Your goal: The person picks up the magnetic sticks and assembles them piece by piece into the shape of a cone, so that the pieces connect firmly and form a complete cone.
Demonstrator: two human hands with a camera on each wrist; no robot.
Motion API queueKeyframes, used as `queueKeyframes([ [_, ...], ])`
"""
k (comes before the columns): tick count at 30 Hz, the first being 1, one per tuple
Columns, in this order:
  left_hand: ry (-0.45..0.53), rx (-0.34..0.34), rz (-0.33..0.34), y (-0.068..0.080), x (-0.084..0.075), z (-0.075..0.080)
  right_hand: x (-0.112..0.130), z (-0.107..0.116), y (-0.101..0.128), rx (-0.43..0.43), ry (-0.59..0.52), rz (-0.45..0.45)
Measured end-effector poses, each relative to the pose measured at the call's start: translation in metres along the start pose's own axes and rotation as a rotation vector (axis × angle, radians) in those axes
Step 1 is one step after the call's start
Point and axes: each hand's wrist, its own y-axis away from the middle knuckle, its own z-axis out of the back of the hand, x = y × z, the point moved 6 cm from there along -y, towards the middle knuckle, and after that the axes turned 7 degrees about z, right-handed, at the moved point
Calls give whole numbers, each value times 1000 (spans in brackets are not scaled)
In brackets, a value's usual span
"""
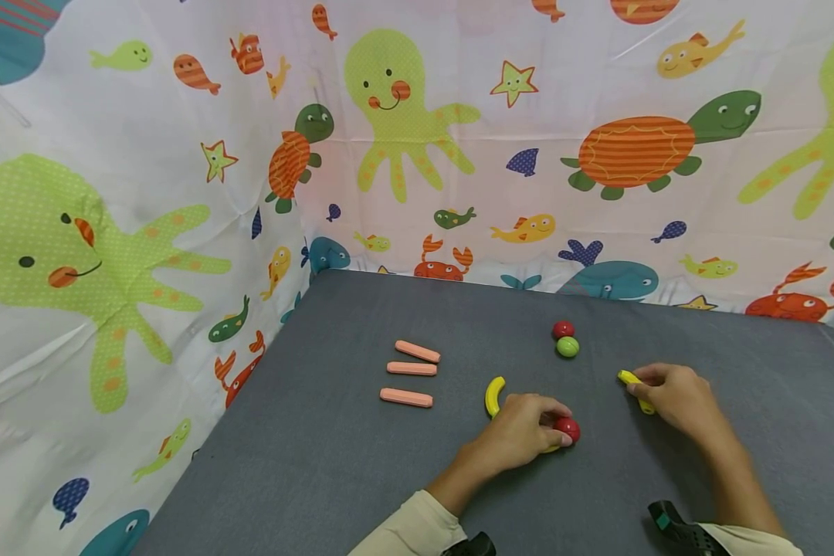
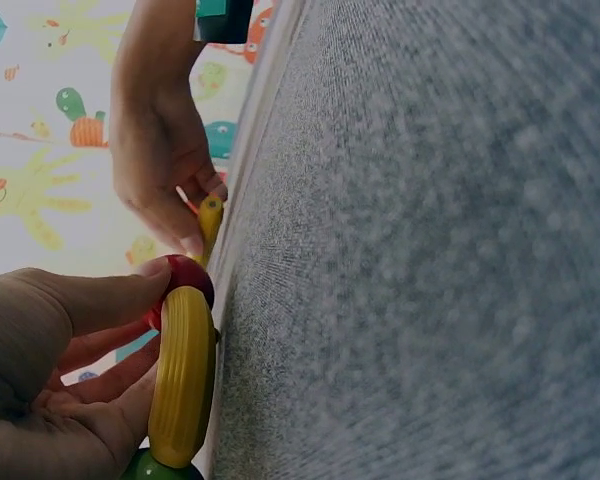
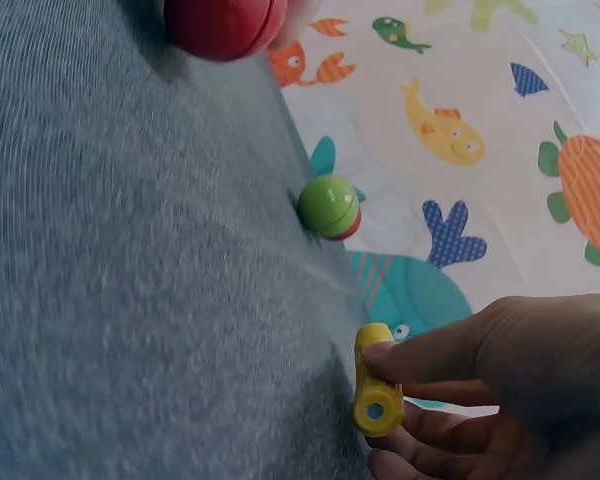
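Note:
My left hand (image 1: pixel 517 432) pinches a red toy ball (image 1: pixel 568 428) between thumb and fingers, low over the grey table. In the left wrist view a yellow toy banana (image 2: pixel 183 375) stands before the fingers, touching or close to the ball, and a green ball (image 2: pixel 160 468) shows below it. Another curved yellow toy banana (image 1: pixel 493 395) lies left of this hand, which partly covers it. Off to the right, my right hand (image 1: pixel 677 398) pinches a straighter yellow toy piece (image 1: pixel 637 392); its end has a small round grey spot in the right wrist view.
Three salmon-pink sticks (image 1: pixel 412 369) lie in a row on the left of the table (image 1: pixel 306 463). Farther back, a red ball (image 1: pixel 563 330) and a light green ball (image 1: pixel 567 347) touch each other. A sea-animal printed curtain (image 1: pixel 486 177) hangs behind and on the left.

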Motion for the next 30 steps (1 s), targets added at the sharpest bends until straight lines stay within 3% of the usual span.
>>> queueKeyframes([
  [9, 30, -6, 5, 1, -1, 1, 22, -10, -2, 55, -92, -13],
  [18, 21, -11, -13, 0, -2, 2, 44, -26, 3, 141, -268, 6],
  [30, 37, 7, -10, 0, -2, 1, 60, -32, 5, 228, -327, 34],
])
